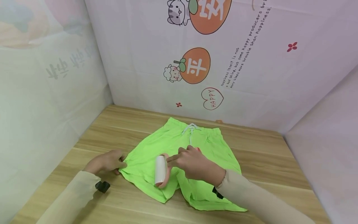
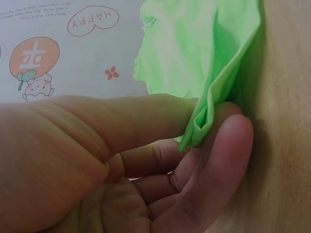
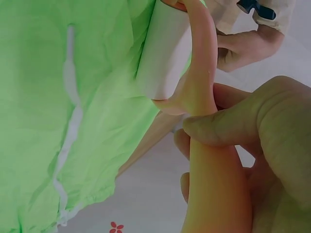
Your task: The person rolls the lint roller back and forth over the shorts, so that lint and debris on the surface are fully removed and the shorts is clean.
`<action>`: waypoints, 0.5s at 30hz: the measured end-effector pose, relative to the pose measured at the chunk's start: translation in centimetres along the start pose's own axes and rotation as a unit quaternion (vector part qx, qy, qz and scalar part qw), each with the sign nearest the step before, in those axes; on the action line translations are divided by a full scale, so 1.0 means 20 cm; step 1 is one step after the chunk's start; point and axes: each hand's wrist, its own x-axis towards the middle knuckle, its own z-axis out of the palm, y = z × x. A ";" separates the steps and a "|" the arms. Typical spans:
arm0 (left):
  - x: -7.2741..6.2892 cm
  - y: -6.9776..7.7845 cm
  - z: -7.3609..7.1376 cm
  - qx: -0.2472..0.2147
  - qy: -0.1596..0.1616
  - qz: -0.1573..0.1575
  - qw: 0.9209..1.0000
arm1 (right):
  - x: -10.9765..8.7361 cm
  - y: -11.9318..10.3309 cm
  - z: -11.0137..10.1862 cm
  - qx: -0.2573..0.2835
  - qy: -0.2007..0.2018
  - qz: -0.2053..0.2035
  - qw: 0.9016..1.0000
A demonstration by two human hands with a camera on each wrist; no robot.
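Observation:
Bright green shorts (image 1: pixel 151 146) with a white drawstring (image 3: pixel 73 111) lie spread on a wood-grain table, waistband toward the back wall. At their left leg edge, my left hand (image 1: pixel 110 161) pinches a fold of the fabric between thumb and fingers, as the left wrist view shows up close. My right hand (image 1: pixel 193 163) grips the pink handle of a lint roller (image 3: pixel 214 179), fingers wrapped around it. The roller's white cylinder (image 1: pixel 160 170) rests on the left leg of the shorts. Most of the handle is hidden under the right hand in the head view.
The wood-grain table (image 1: pixel 268 165) extends around the shorts on all sides. A white printed wall covering (image 1: pixel 139 62) with cartoon fruit and writing stands behind, with pale side walls at left and right. Black straps sit on both wrists.

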 end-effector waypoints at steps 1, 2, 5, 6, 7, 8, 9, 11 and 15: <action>0.00 0.00 0.00 0.000 0.000 0.001 1.000 | 0.01 -0.01 0.00 0.002 0.001 0.001 1.000; 0.00 0.00 0.00 0.000 0.000 0.000 1.000 | 0.03 -0.01 0.00 0.001 0.000 0.002 1.000; 0.00 0.00 0.00 0.002 0.000 0.003 1.000 | 0.07 -0.03 -0.01 0.000 -0.002 0.001 1.000; 0.00 0.00 -0.01 0.003 0.001 0.004 1.000 | 0.08 -0.03 -0.01 0.001 -0.001 0.000 1.000; -0.01 0.00 -0.01 0.004 0.002 0.006 1.000 | 0.09 -0.03 -0.01 -0.001 -0.002 0.000 1.000; -0.01 0.00 -0.01 0.006 0.002 0.007 1.000 | 0.11 -0.03 -0.01 -0.001 -0.002 0.001 1.000; -0.01 0.00 -0.01 0.008 0.002 0.010 1.000 | 0.12 -0.03 -0.01 0.003 -0.002 0.002 1.000; 0.00 0.00 0.00 0.007 0.004 0.006 1.000 | 0.14 -0.04 -0.02 0.015 -0.002 0.005 1.000; 0.00 0.00 0.00 0.006 0.006 -0.002 1.000 | 0.18 -0.04 -0.02 0.047 -0.010 0.010 0.999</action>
